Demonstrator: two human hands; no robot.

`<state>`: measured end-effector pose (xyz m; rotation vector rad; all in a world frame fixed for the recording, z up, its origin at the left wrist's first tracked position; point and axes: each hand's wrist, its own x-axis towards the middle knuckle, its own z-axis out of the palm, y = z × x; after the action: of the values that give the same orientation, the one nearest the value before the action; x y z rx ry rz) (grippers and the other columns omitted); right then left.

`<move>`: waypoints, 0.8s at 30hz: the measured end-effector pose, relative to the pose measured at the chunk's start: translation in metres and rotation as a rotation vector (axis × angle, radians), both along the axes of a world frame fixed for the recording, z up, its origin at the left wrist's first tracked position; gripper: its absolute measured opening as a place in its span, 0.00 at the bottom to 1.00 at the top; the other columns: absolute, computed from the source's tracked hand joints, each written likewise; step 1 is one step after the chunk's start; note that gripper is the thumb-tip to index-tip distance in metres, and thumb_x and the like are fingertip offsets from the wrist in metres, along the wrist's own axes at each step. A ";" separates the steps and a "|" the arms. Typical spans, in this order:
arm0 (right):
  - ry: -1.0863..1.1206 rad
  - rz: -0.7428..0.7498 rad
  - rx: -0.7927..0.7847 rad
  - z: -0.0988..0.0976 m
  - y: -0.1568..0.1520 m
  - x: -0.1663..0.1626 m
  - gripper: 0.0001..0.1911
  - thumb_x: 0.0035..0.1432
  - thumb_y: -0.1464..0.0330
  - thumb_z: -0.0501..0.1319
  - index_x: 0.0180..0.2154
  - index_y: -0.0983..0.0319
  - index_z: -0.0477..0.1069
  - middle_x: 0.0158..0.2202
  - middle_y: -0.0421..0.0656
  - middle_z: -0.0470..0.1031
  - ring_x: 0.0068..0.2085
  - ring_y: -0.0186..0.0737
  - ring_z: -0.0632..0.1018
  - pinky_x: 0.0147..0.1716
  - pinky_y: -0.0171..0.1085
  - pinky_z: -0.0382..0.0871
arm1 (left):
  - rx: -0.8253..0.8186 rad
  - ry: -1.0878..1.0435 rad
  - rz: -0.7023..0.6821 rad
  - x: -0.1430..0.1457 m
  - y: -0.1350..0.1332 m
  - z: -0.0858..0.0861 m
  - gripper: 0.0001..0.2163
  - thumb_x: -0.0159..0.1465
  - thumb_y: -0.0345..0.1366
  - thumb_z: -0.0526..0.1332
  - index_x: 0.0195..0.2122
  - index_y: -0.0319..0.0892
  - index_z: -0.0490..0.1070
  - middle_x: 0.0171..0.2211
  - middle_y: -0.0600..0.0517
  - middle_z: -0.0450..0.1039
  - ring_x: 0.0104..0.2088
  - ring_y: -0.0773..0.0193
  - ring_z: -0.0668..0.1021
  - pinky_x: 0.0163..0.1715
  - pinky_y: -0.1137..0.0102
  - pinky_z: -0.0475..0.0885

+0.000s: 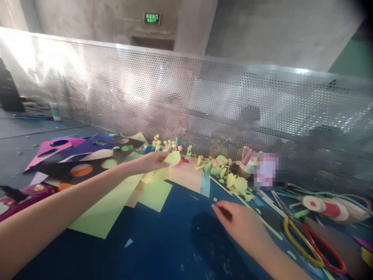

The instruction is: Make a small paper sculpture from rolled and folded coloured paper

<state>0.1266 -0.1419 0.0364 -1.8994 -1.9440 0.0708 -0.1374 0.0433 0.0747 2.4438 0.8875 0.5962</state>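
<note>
My left hand [155, 161] reaches across the paper pile and pinches a sheet of yellow paper [174, 158], whose near end curls upward. Beneath it lie pale green paper [155, 192] and peach paper [188, 175]. Lower right, my right hand [240, 219] hovers over the dark blue table with thumb and fingertips drawn together. A tiny paper scrap [215, 200] is close to those fingertips; whether they hold anything is too small to tell. Small paper figures [167, 146] stand just behind my left hand.
Scissors [303, 237] with yellow and red handles lie at right, near a thread spool [326, 208]. Yellow-green paper cut-outs [237, 182] are heaped right of centre. Black paper with round holes [93, 167] lies at left, near a magenta power strip [35, 194]. A perforated metal screen [131, 85] borders the back.
</note>
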 end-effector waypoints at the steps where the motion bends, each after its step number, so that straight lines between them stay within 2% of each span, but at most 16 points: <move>1: 0.163 0.019 -0.031 -0.001 0.000 -0.002 0.18 0.56 0.54 0.51 0.31 0.57 0.72 0.27 0.43 0.76 0.29 0.44 0.76 0.28 0.38 0.67 | -0.002 -0.080 -0.015 0.006 -0.008 0.005 0.25 0.62 0.45 0.51 0.58 0.40 0.54 0.53 0.44 0.66 0.49 0.57 0.70 0.48 0.64 0.63; 3: 0.607 0.040 -0.144 -0.001 0.002 -0.005 0.21 0.55 0.50 0.50 0.37 0.59 0.71 0.32 0.45 0.77 0.32 0.43 0.77 0.31 0.40 0.70 | 0.012 -0.202 -0.060 0.021 -0.033 0.009 0.23 0.64 0.42 0.49 0.59 0.43 0.52 0.53 0.47 0.65 0.50 0.60 0.70 0.49 0.65 0.64; 5: 1.081 0.041 -0.268 0.001 0.003 -0.008 0.28 0.56 0.47 0.46 0.43 0.61 0.68 0.36 0.48 0.77 0.35 0.43 0.77 0.33 0.41 0.72 | 0.110 -0.183 -0.112 0.036 -0.064 0.005 0.20 0.64 0.39 0.50 0.58 0.49 0.54 0.55 0.50 0.63 0.52 0.60 0.68 0.52 0.63 0.62; 7: 1.393 0.047 -0.334 0.003 0.004 -0.010 0.32 0.56 0.46 0.43 0.48 0.61 0.65 0.39 0.49 0.76 0.38 0.43 0.78 0.37 0.43 0.71 | 0.206 -0.123 -0.316 0.047 -0.094 -0.005 0.20 0.63 0.35 0.51 0.57 0.51 0.56 0.56 0.53 0.61 0.55 0.63 0.65 0.55 0.64 0.59; 9: 1.468 0.018 -0.318 0.002 0.004 -0.008 0.28 0.54 0.49 0.51 0.48 0.61 0.65 0.40 0.48 0.77 0.38 0.44 0.78 0.39 0.43 0.70 | 0.244 0.001 -0.557 0.054 -0.116 -0.018 0.22 0.62 0.34 0.53 0.58 0.50 0.56 0.59 0.51 0.56 0.57 0.63 0.62 0.56 0.66 0.58; 11: 1.396 -0.038 -0.252 -0.001 0.004 -0.005 0.25 0.49 0.55 0.62 0.46 0.61 0.67 0.40 0.46 0.77 0.38 0.46 0.78 0.39 0.44 0.70 | 0.280 0.036 -0.626 0.056 -0.127 -0.028 0.27 0.59 0.41 0.57 0.59 0.49 0.53 0.60 0.49 0.55 0.58 0.59 0.60 0.58 0.61 0.55; 13: 1.333 -0.062 -0.195 -0.007 0.004 -0.001 0.25 0.45 0.60 0.66 0.45 0.61 0.67 0.40 0.46 0.78 0.37 0.47 0.78 0.38 0.44 0.71 | 0.283 -0.031 -0.471 0.056 -0.126 -0.034 0.28 0.58 0.44 0.57 0.59 0.48 0.53 0.59 0.47 0.56 0.59 0.56 0.60 0.58 0.58 0.54; 15: 1.337 -0.026 -0.157 -0.012 0.004 0.003 0.25 0.47 0.60 0.65 0.46 0.61 0.66 0.41 0.47 0.77 0.37 0.47 0.78 0.38 0.44 0.71 | 0.227 -0.158 -0.192 0.055 -0.116 -0.037 0.24 0.60 0.43 0.54 0.58 0.47 0.54 0.59 0.46 0.56 0.58 0.57 0.60 0.57 0.58 0.56; 17: 1.353 0.008 -0.125 -0.015 0.004 0.004 0.24 0.50 0.60 0.63 0.47 0.61 0.65 0.42 0.47 0.77 0.38 0.46 0.78 0.39 0.44 0.71 | 0.079 -0.280 0.028 0.055 -0.103 -0.041 0.23 0.62 0.43 0.52 0.57 0.47 0.52 0.58 0.46 0.57 0.57 0.57 0.62 0.56 0.59 0.58; 18: 1.355 0.023 -0.117 -0.015 0.004 0.005 0.24 0.50 0.60 0.63 0.48 0.61 0.65 0.42 0.47 0.76 0.39 0.46 0.78 0.39 0.43 0.71 | -0.036 -0.335 0.079 0.054 -0.097 -0.044 0.24 0.61 0.44 0.53 0.58 0.46 0.51 0.57 0.45 0.59 0.56 0.57 0.63 0.54 0.59 0.60; 21: 1.359 0.049 -0.120 -0.014 0.003 0.004 0.24 0.50 0.61 0.63 0.49 0.60 0.64 0.43 0.47 0.76 0.40 0.46 0.78 0.40 0.42 0.71 | -0.460 -0.444 0.067 0.055 -0.087 -0.050 0.29 0.59 0.47 0.55 0.59 0.44 0.49 0.51 0.43 0.67 0.52 0.56 0.70 0.50 0.61 0.65; 24: 1.373 0.055 -0.143 -0.013 0.002 0.002 0.28 0.48 0.62 0.65 0.51 0.58 0.61 0.44 0.46 0.76 0.39 0.46 0.78 0.37 0.41 0.72 | -0.736 -0.554 0.001 0.057 -0.091 -0.049 0.28 0.58 0.45 0.58 0.58 0.45 0.53 0.48 0.45 0.70 0.49 0.53 0.72 0.48 0.60 0.67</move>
<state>0.1286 -0.1400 0.0238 -1.1946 -0.9941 1.1876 -0.0802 -0.0479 0.0258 1.5132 0.7024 0.7328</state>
